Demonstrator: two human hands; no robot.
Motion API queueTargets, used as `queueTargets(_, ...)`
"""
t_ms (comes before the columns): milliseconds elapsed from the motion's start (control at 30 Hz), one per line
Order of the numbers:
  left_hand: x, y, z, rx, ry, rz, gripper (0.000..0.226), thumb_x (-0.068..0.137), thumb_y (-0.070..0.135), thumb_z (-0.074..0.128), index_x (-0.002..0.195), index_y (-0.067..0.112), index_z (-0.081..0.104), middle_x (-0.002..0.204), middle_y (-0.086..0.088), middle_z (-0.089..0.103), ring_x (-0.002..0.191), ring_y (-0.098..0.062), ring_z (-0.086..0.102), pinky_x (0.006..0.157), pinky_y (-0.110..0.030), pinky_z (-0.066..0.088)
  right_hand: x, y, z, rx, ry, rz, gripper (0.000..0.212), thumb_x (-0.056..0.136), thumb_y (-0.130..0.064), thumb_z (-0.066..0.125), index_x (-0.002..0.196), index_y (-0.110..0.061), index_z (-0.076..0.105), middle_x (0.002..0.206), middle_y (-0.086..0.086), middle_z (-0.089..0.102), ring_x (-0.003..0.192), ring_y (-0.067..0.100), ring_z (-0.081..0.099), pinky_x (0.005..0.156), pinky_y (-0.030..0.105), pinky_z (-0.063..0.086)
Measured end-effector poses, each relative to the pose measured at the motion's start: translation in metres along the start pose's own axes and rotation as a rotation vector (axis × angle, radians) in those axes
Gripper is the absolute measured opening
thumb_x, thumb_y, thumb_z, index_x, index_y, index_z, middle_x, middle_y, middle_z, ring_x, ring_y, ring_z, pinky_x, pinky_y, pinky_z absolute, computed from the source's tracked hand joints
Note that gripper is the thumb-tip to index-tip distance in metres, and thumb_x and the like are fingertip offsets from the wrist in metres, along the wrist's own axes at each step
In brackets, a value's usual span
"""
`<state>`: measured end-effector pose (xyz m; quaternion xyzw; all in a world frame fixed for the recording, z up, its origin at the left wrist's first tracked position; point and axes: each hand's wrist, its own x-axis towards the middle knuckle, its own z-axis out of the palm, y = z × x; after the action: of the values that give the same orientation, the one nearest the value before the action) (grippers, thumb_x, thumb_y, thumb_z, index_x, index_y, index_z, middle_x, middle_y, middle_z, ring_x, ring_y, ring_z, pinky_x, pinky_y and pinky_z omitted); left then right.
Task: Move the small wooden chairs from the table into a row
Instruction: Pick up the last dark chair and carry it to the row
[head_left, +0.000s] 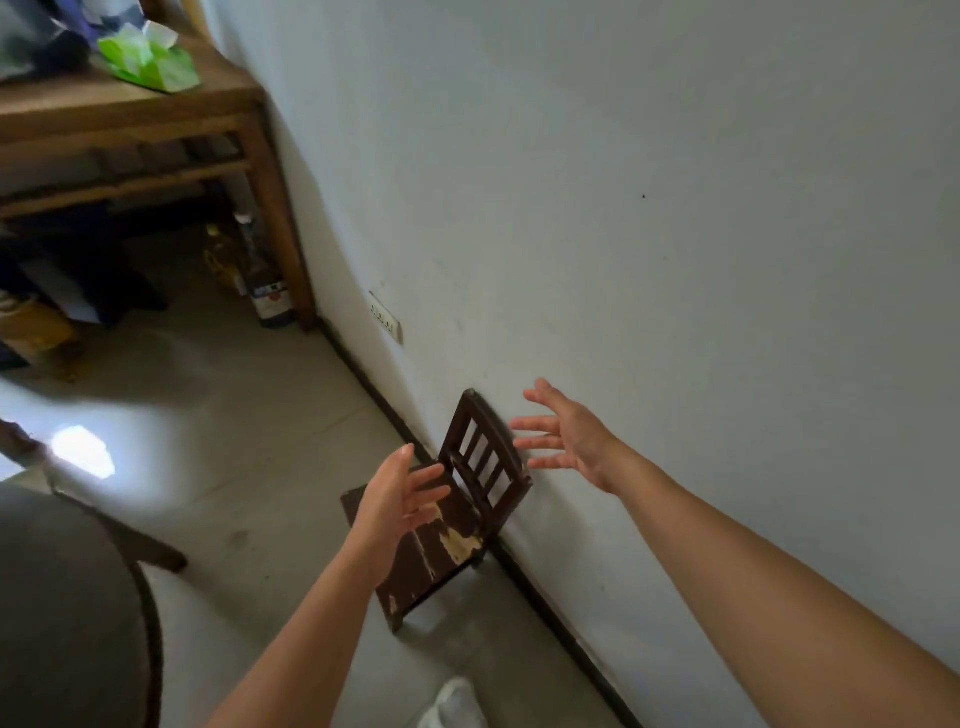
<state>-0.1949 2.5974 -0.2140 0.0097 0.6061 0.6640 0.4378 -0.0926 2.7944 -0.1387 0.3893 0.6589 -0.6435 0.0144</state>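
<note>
One small dark wooden chair (478, 457) stands on the floor with its slatted back against the white wall. Its seat shows worn, pale patches. My left hand (397, 499) hovers over the seat's left side, fingers spread, holding nothing. My right hand (566, 434) is to the right of the chair's back, close to the wall, fingers apart and empty. Neither hand touches the chair. No other small chair is in view.
A wooden table (156, 119) stands at the far left against the wall, with a green packet (150, 62) on top and bottles (260, 270) beneath. A wall socket (387, 318) sits low on the wall. A round dark table edge (148, 623) fills the lower left.
</note>
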Motion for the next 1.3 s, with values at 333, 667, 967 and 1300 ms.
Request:
queueTargets(333,0.148,-0.045,0.059,0.042,0.055,-0.118,0.054,0.093,0.035,0.052,0.143,0.027,0.034,0.126,0.000,0.058,0.112,-0.021,0.058,0.093,-0.041,0.044,0.180,0.012,-0.022,-0.776,-0.200,-0.211,0.047,0.097,-0.027,0.043,0.144,-0.030,0.039,0.137,0.009,0.055,0.122,0.022,0.053,0.096,0.030,0.040)
queueTargets(667,0.253,-0.130,0.120,0.182,0.140,-0.213,0.087,0.077,0.018,0.066,0.148,0.022,0.016,0.137,-0.008,0.051,0.117,-0.027,0.053,0.086,-0.037,0.051,0.295,0.093,0.017,-2.315,-0.665,-0.689,0.051,0.090,-0.028,0.060,0.139,-0.026,0.048,0.159,0.005,0.022,0.148,0.028,0.007,0.119,0.046,0.010)
queueTargets(967,0.266,-0.136,0.134,0.422,0.306,-0.327,0.063,0.081,0.026,0.061,0.136,0.016,0.032,0.124,-0.011,0.057,0.120,-0.033,0.048,0.095,-0.046,0.048,0.317,0.103,0.020,-2.516,-0.761,-0.935,0.040,0.093,-0.026,0.055,0.133,-0.026,0.052,0.147,0.001,0.045,0.143,0.029,0.024,0.118,0.052,0.003)
queueTargets(1300,0.180,-0.104,0.057,0.667,0.662,-0.236,0.021,0.082,0.021,0.055,0.102,0.019,0.053,0.101,-0.003,0.063,0.096,-0.025,0.062,0.083,-0.040,0.052,0.259,0.067,0.107,-2.279,-0.819,-1.419,0.020,0.094,-0.024,0.053,0.110,-0.018,0.063,0.110,0.004,0.068,0.102,0.027,0.061,0.091,0.040,0.041)
